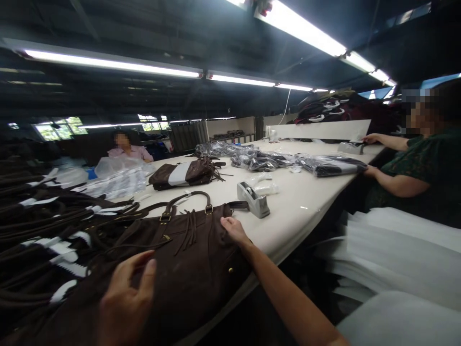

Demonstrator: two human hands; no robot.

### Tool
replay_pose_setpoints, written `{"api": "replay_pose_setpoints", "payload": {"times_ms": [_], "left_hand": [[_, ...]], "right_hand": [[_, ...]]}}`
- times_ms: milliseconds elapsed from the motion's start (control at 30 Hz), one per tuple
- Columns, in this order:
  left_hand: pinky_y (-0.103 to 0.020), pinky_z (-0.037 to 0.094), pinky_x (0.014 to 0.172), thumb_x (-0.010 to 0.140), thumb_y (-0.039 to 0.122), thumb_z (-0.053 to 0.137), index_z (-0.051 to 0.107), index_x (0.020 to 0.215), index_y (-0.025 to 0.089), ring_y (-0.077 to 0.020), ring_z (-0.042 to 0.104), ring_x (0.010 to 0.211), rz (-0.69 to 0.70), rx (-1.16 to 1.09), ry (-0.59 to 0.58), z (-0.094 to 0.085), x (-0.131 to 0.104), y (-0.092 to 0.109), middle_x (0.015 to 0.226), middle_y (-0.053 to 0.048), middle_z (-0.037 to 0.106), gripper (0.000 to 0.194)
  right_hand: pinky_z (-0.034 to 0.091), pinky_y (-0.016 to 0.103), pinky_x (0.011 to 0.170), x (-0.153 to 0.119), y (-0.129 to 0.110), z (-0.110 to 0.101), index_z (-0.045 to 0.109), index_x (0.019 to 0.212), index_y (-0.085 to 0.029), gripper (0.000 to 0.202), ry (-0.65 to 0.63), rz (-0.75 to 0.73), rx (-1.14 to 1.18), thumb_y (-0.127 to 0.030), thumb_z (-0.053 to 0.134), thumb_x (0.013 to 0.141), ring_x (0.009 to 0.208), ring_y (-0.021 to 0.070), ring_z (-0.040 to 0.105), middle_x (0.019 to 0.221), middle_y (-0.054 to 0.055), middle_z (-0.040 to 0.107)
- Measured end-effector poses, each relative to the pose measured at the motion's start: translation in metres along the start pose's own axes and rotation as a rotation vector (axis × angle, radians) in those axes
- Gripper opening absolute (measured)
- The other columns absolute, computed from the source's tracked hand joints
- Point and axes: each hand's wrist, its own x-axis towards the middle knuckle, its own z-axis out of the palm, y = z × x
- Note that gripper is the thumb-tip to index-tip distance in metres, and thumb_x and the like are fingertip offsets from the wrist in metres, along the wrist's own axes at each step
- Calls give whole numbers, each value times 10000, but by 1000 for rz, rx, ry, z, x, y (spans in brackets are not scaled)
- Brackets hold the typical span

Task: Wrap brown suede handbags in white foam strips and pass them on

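Observation:
A dark brown handbag (190,259) lies on the near edge of the table, its two handles pointing away from me and a tassel hanging on its front. My right hand (236,231) pinches the bag's upper right corner. Over the bag's left part hovers my left hand (127,293), slightly blurred, thumb and fingers apart and nothing in them. Just beyond the right hand stands a grey tape dispenser (253,199). To the left, a pile of brown bags (46,240) with white paper wraps on the handles reaches up to this handbag.
A brown bag with a white band (183,174) and several plastic-wrapped bags (259,158) lie on the cream table (288,216). White foam sheets (403,254) are stacked at right. One co-worker (425,168) touches a wrapped bag; another person (126,151) is across the table.

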Motion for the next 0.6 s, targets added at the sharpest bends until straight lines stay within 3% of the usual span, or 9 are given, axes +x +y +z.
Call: {"api": "replay_pose_setpoints", "payload": {"times_ms": [67, 100, 200, 300, 400, 533, 600], "left_hand": [[-379, 543, 718, 813, 631, 412, 595, 1145, 207, -285, 603, 1047, 31, -125, -154, 33, -7, 54, 1207, -95, 618, 569], [-415, 537, 827, 815, 642, 387, 580, 1192, 171, -298, 573, 1134, 52, -140, -197, 50, -10, 72, 1253, -120, 603, 633], [-477, 403, 1068, 818, 639, 357, 505, 1291, 52, -325, 463, 1298, 77, -96, -287, 96, -11, 99, 1345, -211, 532, 768], [-474, 397, 1065, 826, 579, 377, 460, 1323, 11, -335, 481, 1282, 67, -14, -327, 121, -6, 107, 1330, -239, 523, 759], [-437, 458, 975, 814, 489, 435, 457, 1327, 39, -319, 568, 1180, 69, 115, -376, 128, 3, 109, 1239, -215, 576, 683], [-358, 488, 887, 780, 390, 516, 575, 1192, 134, -283, 647, 1060, 104, 197, -664, 130, 16, 100, 1105, -141, 686, 488], [-333, 491, 871, 766, 352, 550, 618, 1117, 172, -273, 656, 1051, 135, 192, -738, 131, 21, 95, 1080, -107, 712, 401]], "right_hand": [[467, 335, 838, -12, 1, 0, 690, 714, -163, 332, -111, -76, -80, -494, 673, 736, 852, 217, 621, 725, 14, 671], [452, 354, 902, -19, 1, -3, 726, 814, -167, 338, -186, -115, -115, -493, 656, 759, 938, 232, 624, 842, 25, 706], [391, 395, 1034, -44, 1, -24, 699, 1137, -201, 424, -361, -144, -107, -465, 607, 818, 1155, 249, 576, 1160, 37, 684], [411, 399, 1029, -63, -1, -51, 692, 1167, -211, 375, -368, -148, -117, -357, 571, 844, 1138, 238, 596, 1151, 41, 691], [437, 382, 1009, -70, -2, -68, 732, 1088, -212, 318, -266, -234, -210, -235, 550, 828, 1076, 222, 623, 1080, 52, 709], [433, 358, 1028, -67, 1, -72, 746, 1043, -209, 330, -175, -348, -333, -140, 529, 804, 1111, 210, 606, 1151, 69, 682], [433, 366, 1029, -64, 2, -69, 754, 1017, -207, 339, -162, -379, -418, -111, 519, 793, 1122, 219, 596, 1167, 77, 675]]}}
